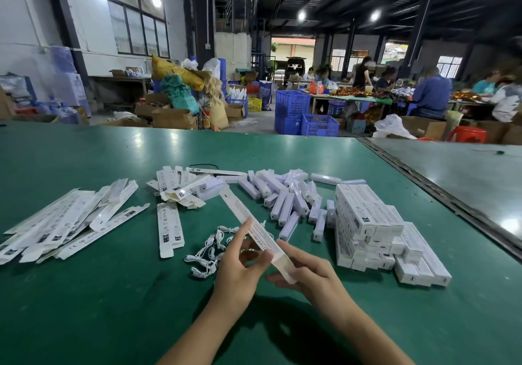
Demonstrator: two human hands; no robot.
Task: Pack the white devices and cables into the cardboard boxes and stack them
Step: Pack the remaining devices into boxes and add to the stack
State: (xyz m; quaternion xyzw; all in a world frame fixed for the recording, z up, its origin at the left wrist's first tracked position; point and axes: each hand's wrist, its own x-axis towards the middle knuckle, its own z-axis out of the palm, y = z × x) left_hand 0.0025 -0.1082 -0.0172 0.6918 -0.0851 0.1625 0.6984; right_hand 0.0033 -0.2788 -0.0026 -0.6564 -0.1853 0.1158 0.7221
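Holding the long cardboard box at lower centre with both hands, from what I see on my feed. The left hand has its fingers curled round the middle. The right hand pinches the near end, thumb on top, so I'd guess it's being steadied to fill or close that end. Can't tell if the flap is shut. The box is slim, white with black print, and points toward upper left over the green table. Just behind the left hand sits a tangle of white cables. Flat boxes fan out at left and packed boxes are stacked at right, both within easy reach. Further back, at centre, is a loose heap of white devices.
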